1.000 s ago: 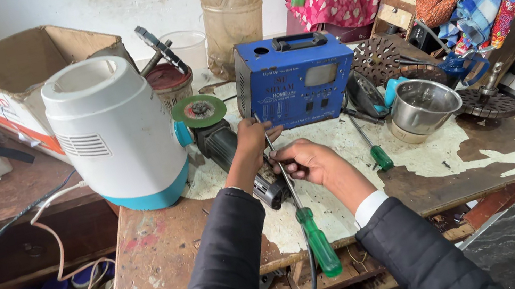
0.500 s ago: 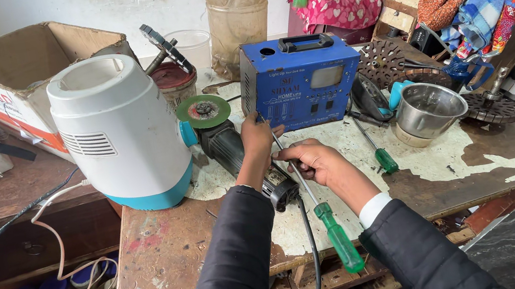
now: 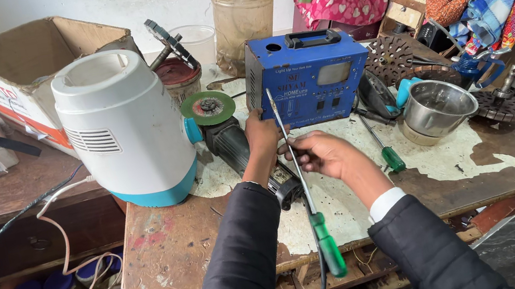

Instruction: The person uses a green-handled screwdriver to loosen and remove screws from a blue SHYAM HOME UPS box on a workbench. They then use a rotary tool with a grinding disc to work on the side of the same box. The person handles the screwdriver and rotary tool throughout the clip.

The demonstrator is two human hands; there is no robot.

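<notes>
A dark angle grinder (image 3: 228, 139) with a green disc (image 3: 208, 107) lies on the worn wooden table (image 3: 170, 251). My left hand (image 3: 262, 140) grips its body from above. My right hand (image 3: 320, 153) pinches the metal shaft of a long screwdriver (image 3: 299, 179) with a green handle; the handle hangs down toward me past the table's front edge, and the tip points up toward the blue box. The grinder's black cord drops off the table edge between my arms.
A white and teal appliance base (image 3: 125, 136) stands to the left. A blue metal box with a handle (image 3: 306, 79) sits behind my hands. A second green screwdriver (image 3: 381, 147), a steel bowl (image 3: 436, 109), a cardboard box (image 3: 26, 72) and a plastic jar (image 3: 244, 6) surround them.
The screwdriver's handle has swung lower and toward me while my right hand keeps the shaft. My left hand stays on the grinder.
</notes>
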